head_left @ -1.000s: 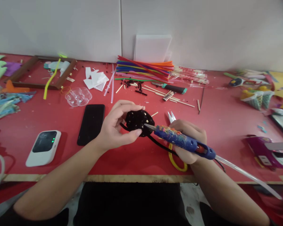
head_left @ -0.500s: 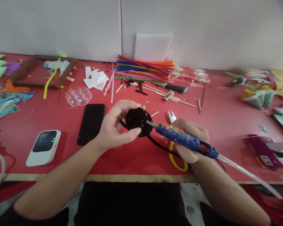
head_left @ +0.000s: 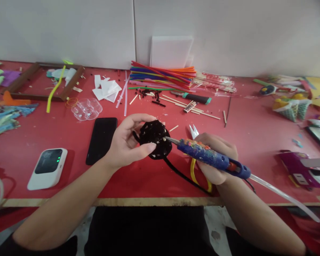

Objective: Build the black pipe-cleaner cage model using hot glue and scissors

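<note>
My left hand is closed around a round, fuzzy black coil that looks wound from pipe cleaner, its thumb pressed on the near face. A loose black strand trails from the coil toward the lower right. In my right hand is a blue glue gun, crusted with coloured residue, a clear glue stick jutting from its back. The metal nozzle touches or nearly touches the coil's right part, by a small pale spot. Scissors with yellow handles lie partly hidden beneath my right hand.
Left of my hands lie a black phone and a white device with a screen. Behind are a bundle of coloured pipe cleaners, wooden sticks, a utility knife and paper scraps. A purple tool is at right.
My left hand has tilted the black coil slightly and shifted it a little left, and its trailing strand hangs lower. The glue gun's nozzle stays at the coil. The view has shifted slightly.
</note>
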Tool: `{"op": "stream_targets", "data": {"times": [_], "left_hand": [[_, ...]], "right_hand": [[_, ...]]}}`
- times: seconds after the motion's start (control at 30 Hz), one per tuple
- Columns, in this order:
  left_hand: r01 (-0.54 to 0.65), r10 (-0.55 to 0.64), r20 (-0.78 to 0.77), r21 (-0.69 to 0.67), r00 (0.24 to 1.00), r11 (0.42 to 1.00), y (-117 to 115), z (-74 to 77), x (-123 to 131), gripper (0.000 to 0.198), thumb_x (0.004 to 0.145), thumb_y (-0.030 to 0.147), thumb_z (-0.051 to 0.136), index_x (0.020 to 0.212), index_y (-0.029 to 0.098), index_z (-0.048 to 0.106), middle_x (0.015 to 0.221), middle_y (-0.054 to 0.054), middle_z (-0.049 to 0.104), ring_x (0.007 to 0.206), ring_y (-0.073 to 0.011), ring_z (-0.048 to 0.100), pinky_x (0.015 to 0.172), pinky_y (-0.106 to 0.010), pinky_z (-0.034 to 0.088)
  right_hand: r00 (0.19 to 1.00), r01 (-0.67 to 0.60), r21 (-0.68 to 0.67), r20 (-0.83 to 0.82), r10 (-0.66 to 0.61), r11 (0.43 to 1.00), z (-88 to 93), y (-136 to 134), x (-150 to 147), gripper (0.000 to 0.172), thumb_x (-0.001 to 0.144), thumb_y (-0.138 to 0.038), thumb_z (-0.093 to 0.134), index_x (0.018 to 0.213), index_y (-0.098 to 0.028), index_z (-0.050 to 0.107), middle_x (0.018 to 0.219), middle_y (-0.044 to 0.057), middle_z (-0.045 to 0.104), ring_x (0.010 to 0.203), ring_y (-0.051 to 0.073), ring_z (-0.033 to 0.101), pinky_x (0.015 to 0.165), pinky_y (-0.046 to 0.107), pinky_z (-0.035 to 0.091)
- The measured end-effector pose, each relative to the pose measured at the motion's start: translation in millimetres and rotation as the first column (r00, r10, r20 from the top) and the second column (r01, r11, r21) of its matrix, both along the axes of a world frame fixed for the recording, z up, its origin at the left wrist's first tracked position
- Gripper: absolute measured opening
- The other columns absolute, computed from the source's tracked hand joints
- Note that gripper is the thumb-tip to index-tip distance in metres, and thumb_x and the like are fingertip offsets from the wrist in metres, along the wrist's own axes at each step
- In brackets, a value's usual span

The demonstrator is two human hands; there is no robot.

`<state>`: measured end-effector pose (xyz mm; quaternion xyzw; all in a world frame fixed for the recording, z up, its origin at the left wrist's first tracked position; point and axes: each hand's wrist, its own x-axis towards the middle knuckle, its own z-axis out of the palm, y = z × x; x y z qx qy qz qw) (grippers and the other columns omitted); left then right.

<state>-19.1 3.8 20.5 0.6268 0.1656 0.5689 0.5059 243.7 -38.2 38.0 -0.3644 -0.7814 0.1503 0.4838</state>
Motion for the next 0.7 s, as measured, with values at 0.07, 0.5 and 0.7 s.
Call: {"op": "stream_targets", "data": {"times": [0.07,0.5,0.7], "left_hand": [[0.032,-0.030,0.021,-0.055,0.999,0.998,-1,-1.9,-1,0.049,0.084,0.024,0.086,0.131,0.026,0.070,0.120,-0.007,0.075,0.104,-0.0208,0.079,0.093,-0.031,0.067],[0.128,-0.109,0.087,-0.266,0.990,0.955,-3,-6.3,1,0.047,0.095,0.048,0.076,0.136,0.029,0.068,0.124,-0.007,0.072,0.112,-0.0231,0.076,0.093,-0.032,0.066],[0.091,-0.082,0.051,-0.217,0.995,0.972,-1,-11.4,5,0.051,0.097,0.059,0.069,0.137,0.027,0.067,0.129,-0.010,0.073,0.113,-0.0237,0.075,0.090,-0.032,0.065]], "right_hand": [[1.000,-0.006,-0.008,-0.005,0.006,1.000,-0.3,0,0,0.004,0.083,-0.023,0.062,0.080,-0.024,0.064,0.069,0.001,0.064,0.056,0.017,0.061,0.049,0.031,0.047],[0.999,-0.024,-0.009,-0.023,0.024,1.000,-0.7,-2,-1,0.009,0.075,-0.018,0.062,0.082,-0.023,0.065,0.070,0.001,0.064,0.057,0.016,0.060,0.050,0.032,0.046],[1.000,-0.002,0.016,-0.016,0.002,1.000,-1.7,-2,-1,0.009,0.075,-0.018,0.061,0.082,-0.023,0.063,0.069,0.001,0.062,0.057,0.016,0.059,0.051,0.031,0.045]]}}
